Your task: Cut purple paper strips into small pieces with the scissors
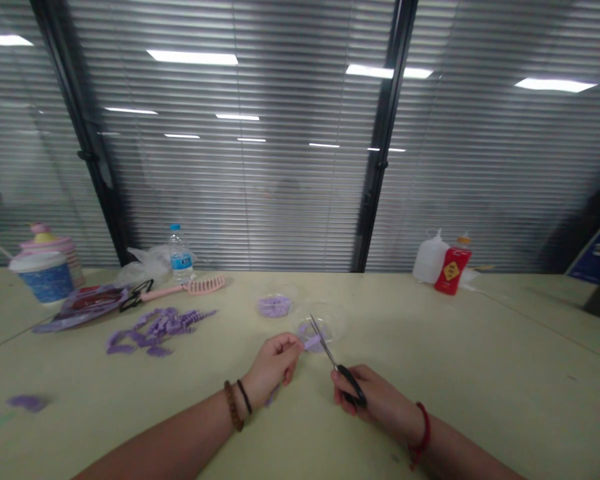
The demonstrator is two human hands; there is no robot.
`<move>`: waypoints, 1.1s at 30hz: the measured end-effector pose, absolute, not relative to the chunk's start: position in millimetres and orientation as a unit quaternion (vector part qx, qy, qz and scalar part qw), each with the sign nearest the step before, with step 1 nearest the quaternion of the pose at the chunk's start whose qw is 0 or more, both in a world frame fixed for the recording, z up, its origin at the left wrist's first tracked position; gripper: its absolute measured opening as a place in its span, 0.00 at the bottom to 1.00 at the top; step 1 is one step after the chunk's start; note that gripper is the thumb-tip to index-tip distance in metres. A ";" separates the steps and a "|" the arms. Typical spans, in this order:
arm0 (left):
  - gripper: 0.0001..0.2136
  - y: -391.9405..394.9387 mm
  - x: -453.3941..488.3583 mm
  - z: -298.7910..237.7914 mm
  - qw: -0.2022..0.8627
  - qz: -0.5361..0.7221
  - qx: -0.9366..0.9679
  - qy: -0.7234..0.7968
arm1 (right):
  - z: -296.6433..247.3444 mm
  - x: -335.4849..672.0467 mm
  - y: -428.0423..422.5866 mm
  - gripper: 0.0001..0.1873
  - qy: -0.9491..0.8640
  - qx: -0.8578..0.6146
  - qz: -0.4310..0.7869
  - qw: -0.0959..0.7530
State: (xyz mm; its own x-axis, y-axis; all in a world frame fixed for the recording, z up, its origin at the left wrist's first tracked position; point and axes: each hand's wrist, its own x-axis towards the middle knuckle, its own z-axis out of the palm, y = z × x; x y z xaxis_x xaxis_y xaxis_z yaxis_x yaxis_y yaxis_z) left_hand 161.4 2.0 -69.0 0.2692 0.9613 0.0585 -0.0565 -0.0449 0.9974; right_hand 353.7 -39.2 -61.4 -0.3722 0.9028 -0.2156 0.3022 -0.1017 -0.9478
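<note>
Between the fingertips of my left hand is a purple strip, its free end pointing right. My right hand grips the black handles of a pair of scissors; their blades point up and to the left, at the strip's end. Just beyond, a clear shallow dish with purple bits in it stands partly behind the strip and the blades. A second clear dish holding purple pieces is farther back. Some purple material shows under my left wrist, mostly hidden.
Loose purple pieces lie in a heap at left, with a pink hairbrush behind. A water bottle, a blue cup and a purple package stand or lie farther left. At back right are a white squeeze bottle and a red bottle.
</note>
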 end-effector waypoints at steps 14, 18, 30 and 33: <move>0.11 7.0 158.3 -67.3 0.554 0.468 0.541 0.427 | -52.0 353.5 -37.6 0.34 -0.586 -0.523 0.548 0.289; 0.12 5.6 158.3 -64.2 0.582 0.494 0.516 0.389 | -51.6 354.8 -41.1 0.33 -0.590 -0.498 0.572 0.277; 0.14 0.8 160.0 -64.0 0.623 0.460 0.533 0.341 | -47.7 353.5 -44.8 0.31 -0.608 -0.495 0.566 0.255; 0.14 0.4 160.4 -63.9 0.625 0.460 0.531 0.340 | -49.6 353.7 -43.4 0.31 -0.607 -0.505 0.561 0.249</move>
State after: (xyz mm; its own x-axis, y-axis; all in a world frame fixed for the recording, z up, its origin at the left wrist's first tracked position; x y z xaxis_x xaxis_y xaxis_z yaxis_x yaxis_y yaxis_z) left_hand 160.4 0.4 -63.9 0.3458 0.9362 0.0635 -0.2132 0.0125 0.9769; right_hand 353.7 -43.4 -49.6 -0.3670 0.8919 -0.2642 0.3339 -0.1387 -0.9323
